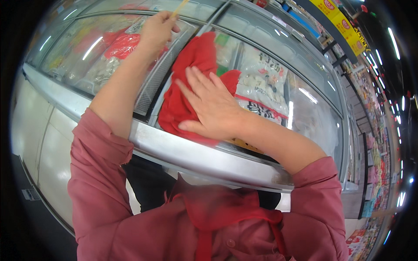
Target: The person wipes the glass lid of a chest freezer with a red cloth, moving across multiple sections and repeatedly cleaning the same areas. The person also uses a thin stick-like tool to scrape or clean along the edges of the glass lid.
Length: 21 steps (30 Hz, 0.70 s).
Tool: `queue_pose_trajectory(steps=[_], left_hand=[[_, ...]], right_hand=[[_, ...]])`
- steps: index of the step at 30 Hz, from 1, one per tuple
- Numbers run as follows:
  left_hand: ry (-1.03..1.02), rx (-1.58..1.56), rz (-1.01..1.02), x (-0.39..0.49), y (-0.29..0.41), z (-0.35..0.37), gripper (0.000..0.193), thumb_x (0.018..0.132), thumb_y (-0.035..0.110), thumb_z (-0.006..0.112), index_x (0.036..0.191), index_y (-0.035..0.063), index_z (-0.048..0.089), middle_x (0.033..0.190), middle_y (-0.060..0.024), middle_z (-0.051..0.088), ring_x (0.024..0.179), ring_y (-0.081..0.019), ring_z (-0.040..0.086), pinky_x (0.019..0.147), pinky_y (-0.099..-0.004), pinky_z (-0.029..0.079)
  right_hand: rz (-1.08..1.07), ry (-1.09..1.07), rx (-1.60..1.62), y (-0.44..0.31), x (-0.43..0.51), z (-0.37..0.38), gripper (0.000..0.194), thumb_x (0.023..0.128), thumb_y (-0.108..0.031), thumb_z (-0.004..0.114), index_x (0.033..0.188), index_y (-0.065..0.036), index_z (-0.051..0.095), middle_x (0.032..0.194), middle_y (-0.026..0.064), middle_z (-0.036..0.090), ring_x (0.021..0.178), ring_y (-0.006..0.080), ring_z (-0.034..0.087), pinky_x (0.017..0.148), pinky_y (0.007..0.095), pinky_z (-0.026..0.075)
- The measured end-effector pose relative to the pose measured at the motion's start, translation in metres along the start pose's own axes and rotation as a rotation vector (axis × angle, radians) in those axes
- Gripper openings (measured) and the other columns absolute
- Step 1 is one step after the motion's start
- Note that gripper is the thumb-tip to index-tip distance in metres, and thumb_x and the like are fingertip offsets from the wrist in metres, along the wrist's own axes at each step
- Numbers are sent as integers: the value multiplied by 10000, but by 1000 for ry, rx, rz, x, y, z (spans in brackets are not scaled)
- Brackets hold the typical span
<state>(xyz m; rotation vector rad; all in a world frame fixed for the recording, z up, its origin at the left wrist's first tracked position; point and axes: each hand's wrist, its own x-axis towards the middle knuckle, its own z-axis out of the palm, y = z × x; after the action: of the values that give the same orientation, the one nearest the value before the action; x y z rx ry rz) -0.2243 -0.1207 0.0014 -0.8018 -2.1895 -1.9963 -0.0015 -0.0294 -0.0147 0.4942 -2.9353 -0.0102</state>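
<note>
My right hand lies flat with its fingers spread on a red cloth, pressing it against the glass lid of a chest freezer. The cloth is rumpled and reaches down to the metal rim nearest me. My left hand is raised farther off, over the left part of the freezer, with its fingers closed on a thin yellowish stick whose far end leaves the picture. Under the glass near the cloth lie white plastic bags of frozen food.
The freezer's broad metal rim runs between me and the lids. More bagged food shows through the left glass lid. Shelves of goods stand at the right. Pale floor tiles lie at the left.
</note>
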Motion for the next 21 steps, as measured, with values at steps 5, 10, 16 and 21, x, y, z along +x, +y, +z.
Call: queue_pose_trajectory(steps=[5, 10, 16, 21], left_hand=[[-44, -53, 26, 4, -9, -9, 202, 958, 168, 539, 1045, 23, 649, 731, -32, 648, 520, -67, 481, 491, -229, 400], [-80, -15, 23, 6, -8, -9, 236, 966, 211, 527, 1076, 40, 646, 782, -21, 632, 573, -54, 471, 525, -222, 383], [-131, -24, 53, -4, 1, 1, 241, 965, 227, 529, 1070, 49, 653, 773, -3, 601, 597, -56, 463, 535, -222, 381], [-111, -12, 66, -1, -3, 0, 248, 969, 211, 525, 1107, 42, 643, 774, -12, 616, 578, -55, 468, 529, -219, 395]], right_hand=[[36, -14, -92, 63, -82, -17, 822, 807, -506, 622, 1488, -161, 318, 1556, 171, 235, 1449, 357, 183, 1167, 507, 132], [714, -45, -130, 169, -199, -27, 742, 904, -501, 533, 1469, -63, 333, 1547, 159, 273, 1440, 314, 232, 1143, 494, 216], [975, -430, -516, 172, -216, -29, 726, 962, -493, 432, 1425, 60, 340, 1520, 235, 278, 1430, 340, 241, 1153, 443, 214], [464, -31, -33, 65, -117, -21, 881, 837, -370, 654, 1453, 84, 219, 1515, 298, 221, 1437, 387, 189, 1176, 414, 177]])
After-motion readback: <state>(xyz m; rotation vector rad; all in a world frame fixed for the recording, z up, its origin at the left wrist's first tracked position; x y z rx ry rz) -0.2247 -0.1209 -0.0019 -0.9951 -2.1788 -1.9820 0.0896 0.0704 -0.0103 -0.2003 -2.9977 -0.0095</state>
